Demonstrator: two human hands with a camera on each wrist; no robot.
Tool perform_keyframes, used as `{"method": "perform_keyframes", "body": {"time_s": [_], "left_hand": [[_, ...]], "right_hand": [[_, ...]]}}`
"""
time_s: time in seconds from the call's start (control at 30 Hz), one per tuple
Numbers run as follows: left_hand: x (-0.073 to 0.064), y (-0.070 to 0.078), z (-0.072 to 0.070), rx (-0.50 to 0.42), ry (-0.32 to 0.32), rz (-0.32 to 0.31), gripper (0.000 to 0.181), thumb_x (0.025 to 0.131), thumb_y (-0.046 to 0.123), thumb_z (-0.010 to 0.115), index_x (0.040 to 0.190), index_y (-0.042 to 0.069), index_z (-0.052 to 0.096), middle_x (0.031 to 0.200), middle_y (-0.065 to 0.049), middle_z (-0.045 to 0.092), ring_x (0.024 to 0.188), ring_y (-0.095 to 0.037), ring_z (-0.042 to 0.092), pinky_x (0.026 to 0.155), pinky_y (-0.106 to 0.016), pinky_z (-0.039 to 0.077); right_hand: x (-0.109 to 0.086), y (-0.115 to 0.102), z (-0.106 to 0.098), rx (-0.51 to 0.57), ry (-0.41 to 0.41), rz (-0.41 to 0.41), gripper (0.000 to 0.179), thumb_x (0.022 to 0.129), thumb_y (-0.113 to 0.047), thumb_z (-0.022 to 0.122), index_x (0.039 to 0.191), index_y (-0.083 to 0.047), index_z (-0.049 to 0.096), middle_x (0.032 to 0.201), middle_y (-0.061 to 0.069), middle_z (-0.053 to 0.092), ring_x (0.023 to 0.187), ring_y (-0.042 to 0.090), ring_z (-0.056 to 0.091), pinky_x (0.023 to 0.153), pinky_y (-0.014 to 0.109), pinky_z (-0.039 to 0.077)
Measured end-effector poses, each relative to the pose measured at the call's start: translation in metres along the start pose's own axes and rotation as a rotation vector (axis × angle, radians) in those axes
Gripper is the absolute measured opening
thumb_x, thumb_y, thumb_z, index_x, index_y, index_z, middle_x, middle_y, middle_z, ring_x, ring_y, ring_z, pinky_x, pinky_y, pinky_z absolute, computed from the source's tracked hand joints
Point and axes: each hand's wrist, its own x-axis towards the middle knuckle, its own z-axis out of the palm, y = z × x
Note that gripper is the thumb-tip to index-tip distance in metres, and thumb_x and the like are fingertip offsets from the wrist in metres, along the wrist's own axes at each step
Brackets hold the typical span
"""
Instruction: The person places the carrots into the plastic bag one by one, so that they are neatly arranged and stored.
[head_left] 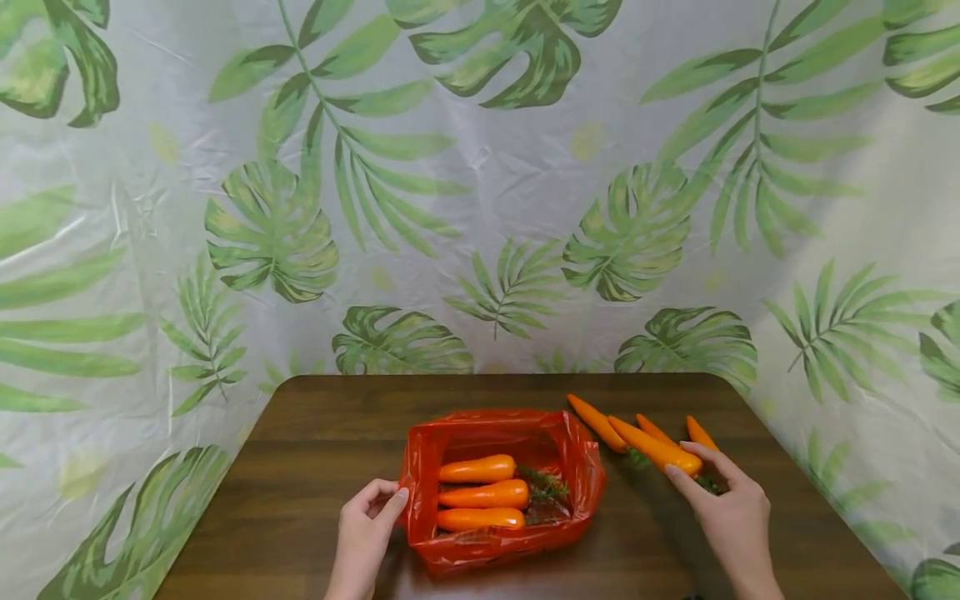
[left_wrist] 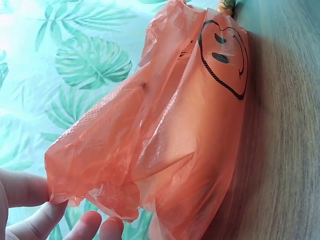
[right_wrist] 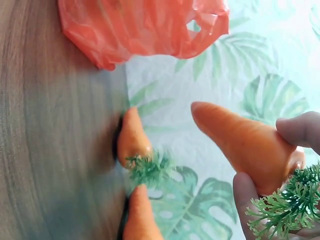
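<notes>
A red plastic bag (head_left: 510,552) stands with its mouth spread wide, and three orange carrots (head_left: 483,496) with green tops lie side by side in it. My left hand (head_left: 367,521) pinches the bag's left edge between thumb and fingers; in the left wrist view the bag's side (left_wrist: 220,120) bears a black smiley print. To the right of the bag, my right hand (head_left: 731,508) grips another carrot (head_left: 652,447) at its thick end. In the right wrist view that carrot (right_wrist: 245,140) is raised off the table, tip toward the bag, its leafy top (right_wrist: 292,202) by the palm.
Three loose carrots lie on the brown wooden table (head_left: 315,467) right of the bag: one (head_left: 597,422) near the bag, one (head_left: 654,428) behind the held carrot, one (head_left: 699,432) beyond my right hand. A leaf-printed sheet (head_left: 510,208) hangs behind and beside the table.
</notes>
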Motion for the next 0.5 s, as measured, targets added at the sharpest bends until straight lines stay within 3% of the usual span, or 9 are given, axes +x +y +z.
{"method": "perform_keyframes", "body": {"time_s": [0.13, 0.3, 0.5], "left_hand": [[0.000, -0.001, -0.002, -0.017, -0.004, -0.005, 0.018, 0.093, 0.009, 0.073, 0.099, -0.007, 0.068, 0.093, -0.013, 0.068, 0.079, -0.017, 0.066, 0.071, -0.031, 0.058], [0.001, -0.002, -0.003, -0.017, -0.015, -0.006, 0.019, 0.093, 0.011, 0.073, 0.099, -0.006, 0.068, 0.093, -0.013, 0.068, 0.079, -0.018, 0.066, 0.071, -0.031, 0.058], [0.002, -0.001, -0.004, -0.001, -0.015, -0.013, 0.021, 0.094, 0.015, 0.073, 0.100, -0.005, 0.068, 0.094, -0.012, 0.068, 0.079, -0.018, 0.065, 0.071, -0.030, 0.057]], "right_hand": [[0.000, -0.006, 0.001, -0.021, 0.002, -0.019, 0.042, 0.079, -0.041, 0.086, 0.118, -0.032, 0.074, 0.101, -0.004, 0.073, 0.080, 0.008, 0.059, 0.057, 0.021, 0.046], [0.003, -0.016, 0.001, -0.023, -0.017, -0.046, 0.041, 0.081, -0.042, 0.084, 0.120, -0.032, 0.073, 0.109, -0.002, 0.073, 0.095, 0.004, 0.060, 0.071, 0.014, 0.046], [0.005, -0.031, 0.002, 0.015, -0.049, -0.049, 0.043, 0.082, -0.040, 0.083, 0.122, -0.028, 0.073, 0.122, 0.003, 0.070, 0.098, -0.001, 0.061, 0.070, 0.013, 0.049]]}}
